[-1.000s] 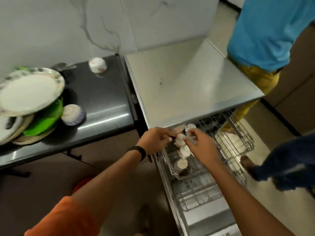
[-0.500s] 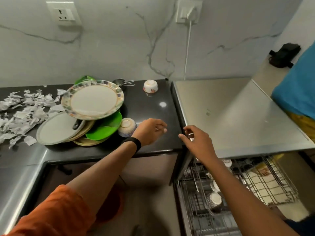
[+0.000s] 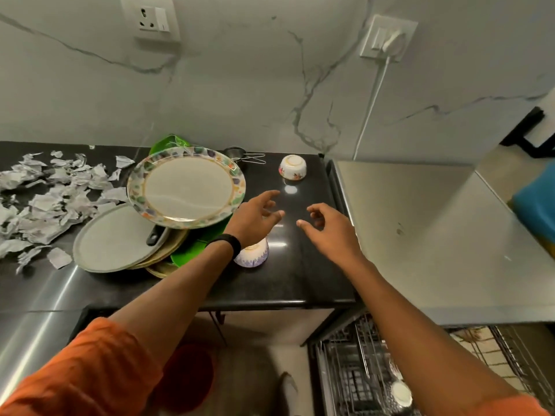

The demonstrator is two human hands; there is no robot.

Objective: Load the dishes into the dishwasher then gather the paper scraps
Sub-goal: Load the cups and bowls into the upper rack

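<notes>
Both hands hover empty over the black counter [image 3: 300, 277], fingers loosely spread: the left hand [image 3: 255, 217] above a purple-patterned bowl [image 3: 255, 255]; the right hand [image 3: 330, 229] beside it; an overturned floral bowl [image 3: 292, 171] sits beyond; stacked plates [image 3: 186, 187] and paper scraps [image 3: 48, 199] lie left; the dishwasher rack [image 3: 372, 364] stands open at lower right.

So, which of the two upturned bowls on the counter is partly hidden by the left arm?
The purple-patterned bowl at the front, under the wrist of the left hand. The red-flowered bowl at the back shows in full.

A white plug [image 3: 396, 42] sits in the right wall socket [image 3: 374, 30]; a second socket [image 3: 151, 18] hangs further left.
</notes>
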